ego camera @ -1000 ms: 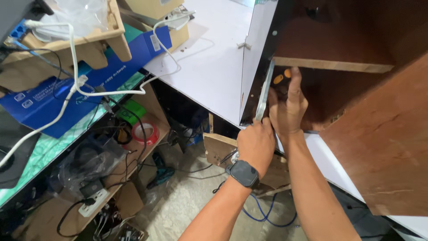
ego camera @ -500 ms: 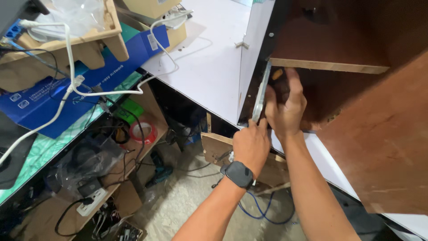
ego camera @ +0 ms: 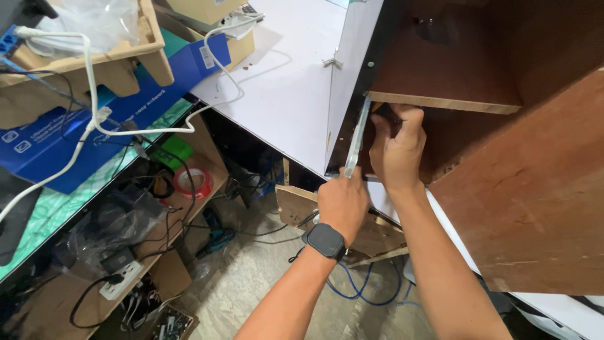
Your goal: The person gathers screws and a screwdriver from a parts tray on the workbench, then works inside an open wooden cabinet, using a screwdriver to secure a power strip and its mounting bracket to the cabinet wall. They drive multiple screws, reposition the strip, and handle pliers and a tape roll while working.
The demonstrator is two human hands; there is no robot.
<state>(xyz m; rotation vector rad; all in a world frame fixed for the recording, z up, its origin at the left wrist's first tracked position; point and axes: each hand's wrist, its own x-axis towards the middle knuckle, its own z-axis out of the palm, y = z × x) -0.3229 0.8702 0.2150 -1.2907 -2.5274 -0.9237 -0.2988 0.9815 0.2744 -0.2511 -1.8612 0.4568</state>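
Two hands work at a cabinet: left hand (ego camera: 343, 201) pinches a metal strip (ego camera: 356, 140), right hand (ego camera: 395, 151) grips the shelf (ego camera: 440, 101) edge; a slipping strip could cut fingers

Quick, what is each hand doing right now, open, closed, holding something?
Left hand: closed around the lower end of a long metal strip.
Right hand: fingers curled inside the brown cabinet; whether it holds anything cannot be told.
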